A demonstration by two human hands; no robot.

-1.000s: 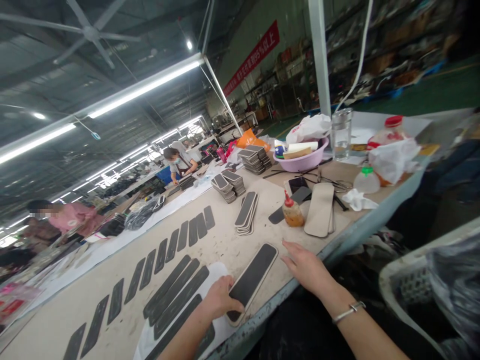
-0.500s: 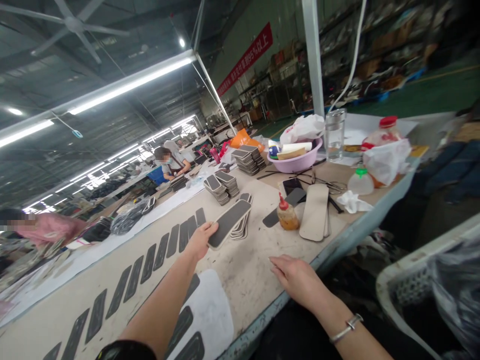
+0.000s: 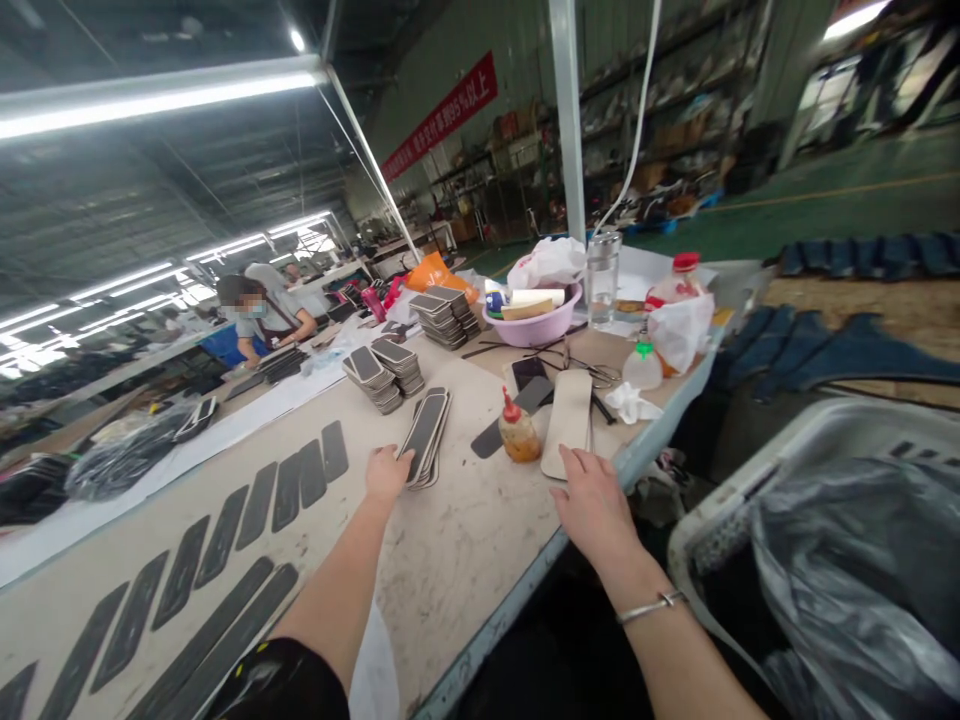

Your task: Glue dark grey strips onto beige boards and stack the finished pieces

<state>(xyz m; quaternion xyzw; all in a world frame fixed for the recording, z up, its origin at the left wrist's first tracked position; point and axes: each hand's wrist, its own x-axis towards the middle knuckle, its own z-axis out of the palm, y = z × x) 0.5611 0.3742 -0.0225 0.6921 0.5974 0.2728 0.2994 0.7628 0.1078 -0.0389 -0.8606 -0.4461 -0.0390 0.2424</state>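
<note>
My left hand [image 3: 388,472] is closed on the near end of a dark grey rounded panel with a pale border [image 3: 426,424], which lies on a small pile of similar panels. My right hand [image 3: 596,500] has its fingers stretched out and apart, the tips touching the near end of a stacked beige rounded panel [image 3: 568,425]. Between the hands stands a squeeze bottle [image 3: 519,432] with a red nozzle and amber liquid. Behind it a loose dark panel [image 3: 491,440] lies flat. Taller piles of bordered panels [image 3: 382,373] stand farther back.
Dark strips [image 3: 259,505] lie in a row on the left of the table. Behind are a purple basin [image 3: 534,328], a glass jar [image 3: 602,285], scissors [image 3: 596,372] and a green-capped bottle [image 3: 643,368]. A plastic crate [image 3: 712,500] stands right. A co-worker [image 3: 262,310] sits across.
My left hand has lowered the bordered panel onto the pile. My right hand has moved from the bare table edge to the beige panels. The view has turned right.
</note>
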